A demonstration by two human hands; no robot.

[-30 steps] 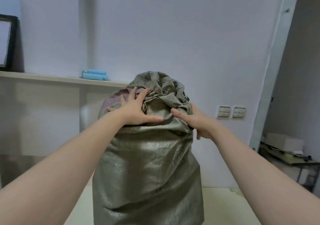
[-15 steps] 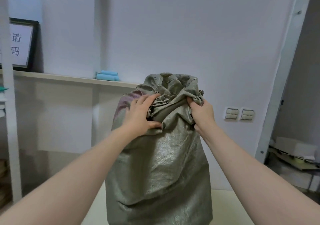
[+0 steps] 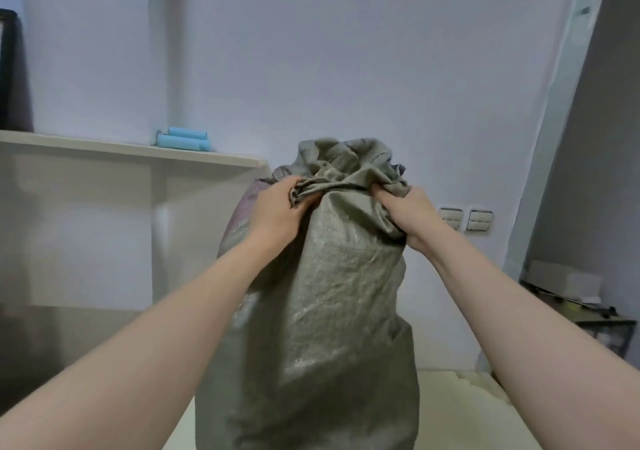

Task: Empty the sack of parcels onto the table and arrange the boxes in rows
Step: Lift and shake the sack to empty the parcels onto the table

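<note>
a tall grey-green woven plastic sack [image 3: 322,311] stands upright on a pale cream table [image 3: 460,411]. the left hand [image 3: 277,207] and right hand [image 3: 408,212] each clutch a fistful of its bunched, gathered neck, fingers curled tight into the folds, one on each side.

so the sack [image 3: 329,311] stands upright on the surface [image 3: 467,415], dead centre. left grip [image 3: 277,207] and right grip [image 3: 412,214] clutch either side of its bunched top. behind-left, a shelf [image 3: 104,146] carries 2 tubes [image 3: 183,140] by the wall. 2 wall switches [image 3: 465,219] sit behind, just right of the sack.
</note>
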